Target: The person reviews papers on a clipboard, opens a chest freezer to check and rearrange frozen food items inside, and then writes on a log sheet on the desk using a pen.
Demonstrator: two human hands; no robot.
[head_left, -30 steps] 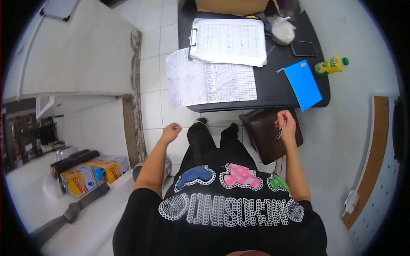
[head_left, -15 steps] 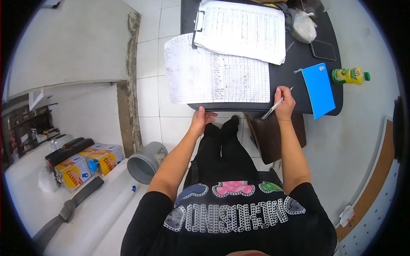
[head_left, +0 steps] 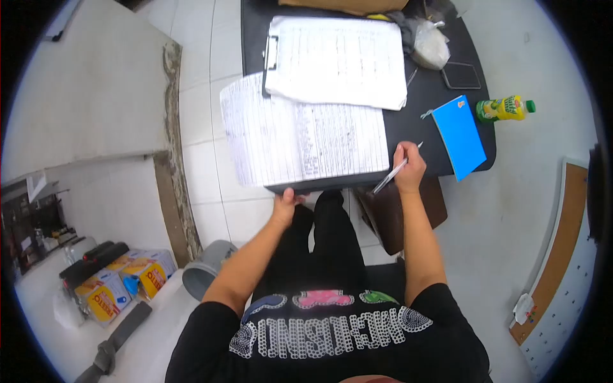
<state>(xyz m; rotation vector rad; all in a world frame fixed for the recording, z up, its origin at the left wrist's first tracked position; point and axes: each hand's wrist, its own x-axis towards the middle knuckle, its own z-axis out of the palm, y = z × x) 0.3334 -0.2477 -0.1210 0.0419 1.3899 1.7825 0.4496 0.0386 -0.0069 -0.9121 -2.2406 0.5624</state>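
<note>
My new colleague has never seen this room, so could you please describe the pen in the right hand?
Find the black table, with open lined pages at its near edge. Just right of them is the right hand, a slim, pale pen slanting through its grip. Unlike the thin item lying beside the clipboard, this pen is held.

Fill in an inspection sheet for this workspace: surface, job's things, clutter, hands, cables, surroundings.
Surface: dark table, largely covered at its near left.
Job's things: open notebook with writing; pen, held.
Clutter: clipboard overlapping the notebook's far part; blue booklet; bottle; plastic bag.
Hands: right hand grips the pen; left hand at the table's near edge, contact unclear.
Cables: nothing seen.
Surroundings: grey bucket; boxes at left.
</note>
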